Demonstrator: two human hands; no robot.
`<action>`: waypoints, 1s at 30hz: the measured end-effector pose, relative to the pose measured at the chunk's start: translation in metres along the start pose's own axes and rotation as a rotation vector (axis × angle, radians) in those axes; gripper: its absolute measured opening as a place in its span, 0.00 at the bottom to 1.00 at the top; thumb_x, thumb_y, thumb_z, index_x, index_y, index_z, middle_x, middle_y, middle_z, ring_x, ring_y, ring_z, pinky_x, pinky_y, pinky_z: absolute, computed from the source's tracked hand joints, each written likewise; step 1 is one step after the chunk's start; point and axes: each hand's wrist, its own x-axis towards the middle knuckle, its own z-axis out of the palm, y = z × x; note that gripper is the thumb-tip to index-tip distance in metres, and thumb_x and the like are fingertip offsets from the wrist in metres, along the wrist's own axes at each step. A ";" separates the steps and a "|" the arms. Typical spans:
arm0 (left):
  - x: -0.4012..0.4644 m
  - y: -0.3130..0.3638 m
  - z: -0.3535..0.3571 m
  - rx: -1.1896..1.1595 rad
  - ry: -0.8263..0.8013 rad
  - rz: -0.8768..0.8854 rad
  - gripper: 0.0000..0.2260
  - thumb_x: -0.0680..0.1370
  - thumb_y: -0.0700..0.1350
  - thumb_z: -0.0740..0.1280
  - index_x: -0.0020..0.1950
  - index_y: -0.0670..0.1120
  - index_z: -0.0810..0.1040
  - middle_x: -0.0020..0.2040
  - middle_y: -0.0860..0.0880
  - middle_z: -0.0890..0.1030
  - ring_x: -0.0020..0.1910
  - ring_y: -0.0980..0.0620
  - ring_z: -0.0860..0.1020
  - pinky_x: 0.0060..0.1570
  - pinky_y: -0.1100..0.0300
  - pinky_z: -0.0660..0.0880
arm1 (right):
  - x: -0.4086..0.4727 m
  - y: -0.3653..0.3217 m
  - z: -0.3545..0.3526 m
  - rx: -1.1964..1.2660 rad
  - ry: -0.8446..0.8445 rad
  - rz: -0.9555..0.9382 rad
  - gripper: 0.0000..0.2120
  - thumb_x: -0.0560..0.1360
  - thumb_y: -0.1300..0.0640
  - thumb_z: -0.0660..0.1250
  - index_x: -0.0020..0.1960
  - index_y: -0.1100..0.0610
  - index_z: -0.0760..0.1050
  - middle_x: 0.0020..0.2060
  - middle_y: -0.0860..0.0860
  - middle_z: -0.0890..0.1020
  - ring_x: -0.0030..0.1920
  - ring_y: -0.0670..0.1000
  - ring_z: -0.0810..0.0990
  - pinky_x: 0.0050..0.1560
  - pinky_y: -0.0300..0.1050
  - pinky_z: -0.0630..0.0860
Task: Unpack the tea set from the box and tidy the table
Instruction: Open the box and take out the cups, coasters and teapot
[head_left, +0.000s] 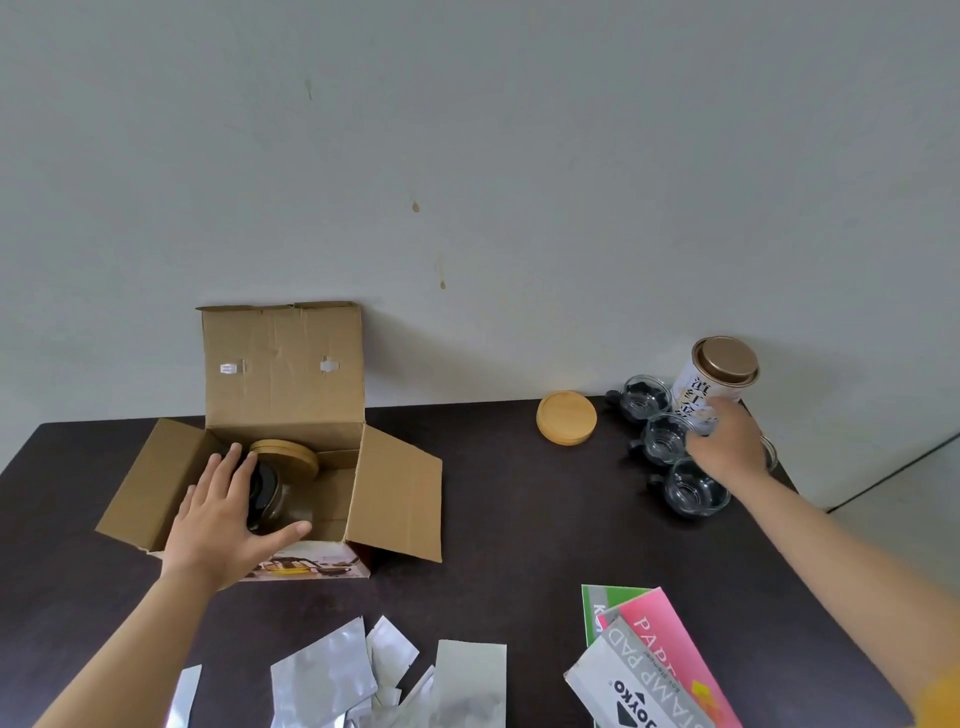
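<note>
Table (493, 519) lies bare between your hands. Your left hand (223, 514) reaches into the open box (283, 364), fingers spread over the teapot (270, 499) inside. Your right hand (730, 447) clasps the tilted tin (719, 379) above the cups (693, 491), near the table's right edge.

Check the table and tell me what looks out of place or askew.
The white tea canister is tilted in the right hand over the glass cups. A wooden lid lies alone on the table. Torn foil packets litter the near edge.
</note>
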 end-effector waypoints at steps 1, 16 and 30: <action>0.000 0.000 0.000 0.001 -0.002 0.004 0.57 0.59 0.82 0.47 0.76 0.45 0.57 0.78 0.47 0.54 0.77 0.44 0.49 0.72 0.41 0.52 | -0.009 -0.012 0.004 0.023 0.018 -0.047 0.26 0.71 0.65 0.68 0.68 0.63 0.70 0.65 0.61 0.75 0.66 0.61 0.71 0.63 0.54 0.69; -0.003 0.014 -0.014 0.103 -0.126 0.008 0.61 0.56 0.83 0.39 0.78 0.43 0.47 0.78 0.43 0.46 0.77 0.43 0.49 0.74 0.44 0.47 | -0.175 -0.251 0.118 0.299 -0.425 -0.471 0.18 0.76 0.58 0.67 0.65 0.57 0.74 0.61 0.51 0.77 0.60 0.48 0.77 0.56 0.37 0.71; -0.016 0.036 0.007 0.047 -0.005 -0.099 0.62 0.60 0.83 0.40 0.75 0.34 0.45 0.76 0.35 0.44 0.75 0.37 0.39 0.72 0.46 0.41 | -0.190 -0.363 0.219 0.271 -0.835 0.227 0.30 0.75 0.44 0.69 0.69 0.60 0.66 0.66 0.56 0.73 0.66 0.57 0.71 0.61 0.47 0.69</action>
